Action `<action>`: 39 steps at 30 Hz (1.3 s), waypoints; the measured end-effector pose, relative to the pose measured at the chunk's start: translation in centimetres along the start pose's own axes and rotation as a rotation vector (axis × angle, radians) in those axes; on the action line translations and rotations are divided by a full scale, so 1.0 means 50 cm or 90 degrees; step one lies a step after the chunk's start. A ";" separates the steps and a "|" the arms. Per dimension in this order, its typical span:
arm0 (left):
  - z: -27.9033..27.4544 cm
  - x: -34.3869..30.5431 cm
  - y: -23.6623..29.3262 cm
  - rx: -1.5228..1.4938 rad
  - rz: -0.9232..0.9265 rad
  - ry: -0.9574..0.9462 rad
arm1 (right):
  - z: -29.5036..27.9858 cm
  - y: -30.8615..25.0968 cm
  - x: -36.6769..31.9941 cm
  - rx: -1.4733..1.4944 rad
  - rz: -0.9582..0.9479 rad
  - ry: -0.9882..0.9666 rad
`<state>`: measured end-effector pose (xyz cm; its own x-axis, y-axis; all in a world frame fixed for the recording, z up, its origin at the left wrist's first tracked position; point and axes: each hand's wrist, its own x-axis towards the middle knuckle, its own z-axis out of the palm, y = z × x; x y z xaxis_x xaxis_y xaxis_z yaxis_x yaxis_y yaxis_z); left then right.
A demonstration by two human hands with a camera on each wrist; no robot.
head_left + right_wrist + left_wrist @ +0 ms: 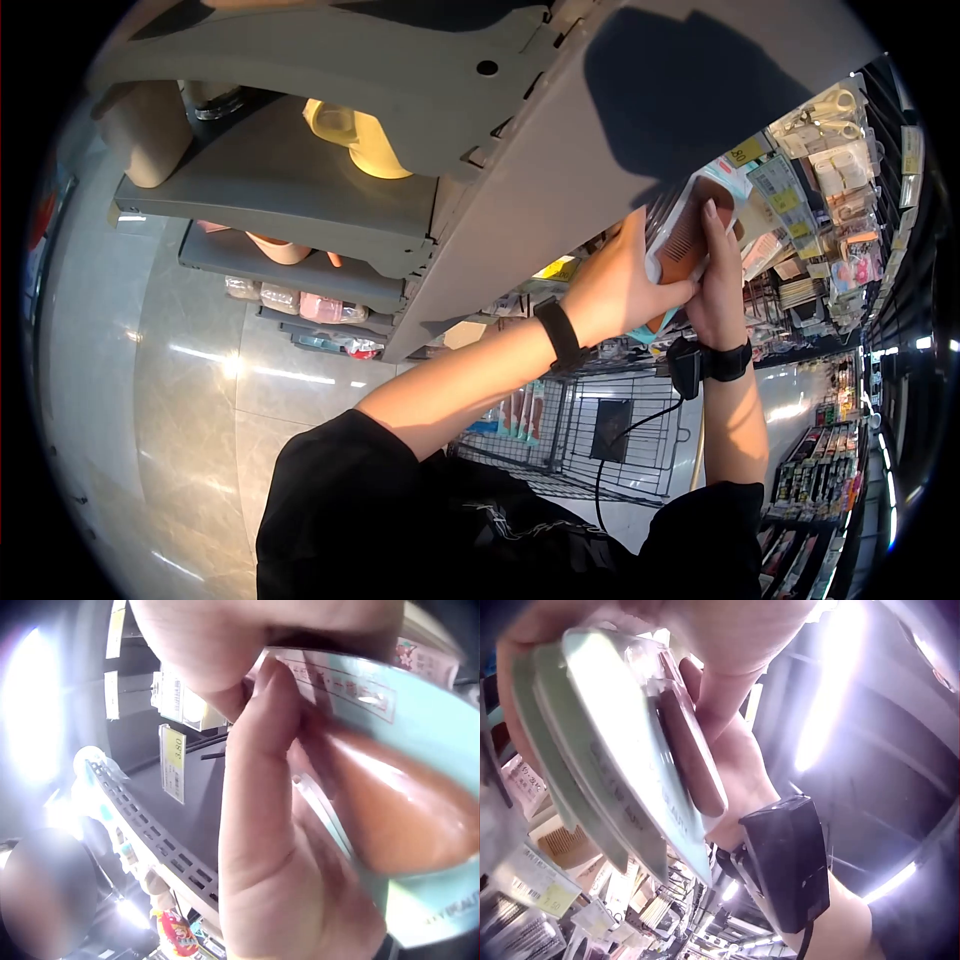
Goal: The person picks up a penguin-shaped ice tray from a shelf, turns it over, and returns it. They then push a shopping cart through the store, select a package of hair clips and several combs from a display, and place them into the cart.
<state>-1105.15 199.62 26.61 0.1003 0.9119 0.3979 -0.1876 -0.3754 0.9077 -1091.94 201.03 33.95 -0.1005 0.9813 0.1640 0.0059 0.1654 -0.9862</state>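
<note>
In the shop aisle, peg rack (835,165) at two o'clock, left hand (618,288) and right hand (716,300) pinch a teal-carded brown comb pack (684,238); edge grips should steady it.

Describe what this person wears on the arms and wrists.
Black sleeves end near the elbows, leaving both forearms bare. The left wrist carries a black band. The right wrist has a black strap holding a boxy black camera, with a thin black cable hanging from it.
</note>
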 end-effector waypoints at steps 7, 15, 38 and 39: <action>0.024 -0.042 0.020 -0.029 0.075 0.003 | 0.008 -0.031 -0.064 -0.013 0.012 0.037; 0.046 -0.067 0.040 -0.070 0.056 0.024 | -0.006 -0.051 -0.083 -0.034 0.025 0.048; 0.074 -0.121 0.055 -0.136 0.035 -0.003 | -0.009 -0.062 -0.155 -0.024 0.019 0.069; 0.075 -0.125 0.057 -0.149 0.031 -0.005 | -0.006 -0.063 -0.159 -0.016 0.022 0.072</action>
<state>-1102.65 192.25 27.19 0.0923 0.8922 0.4422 -0.4134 -0.3696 0.8322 -1090.86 192.73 35.73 0.0123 0.9910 0.1334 0.0331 0.1330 -0.9906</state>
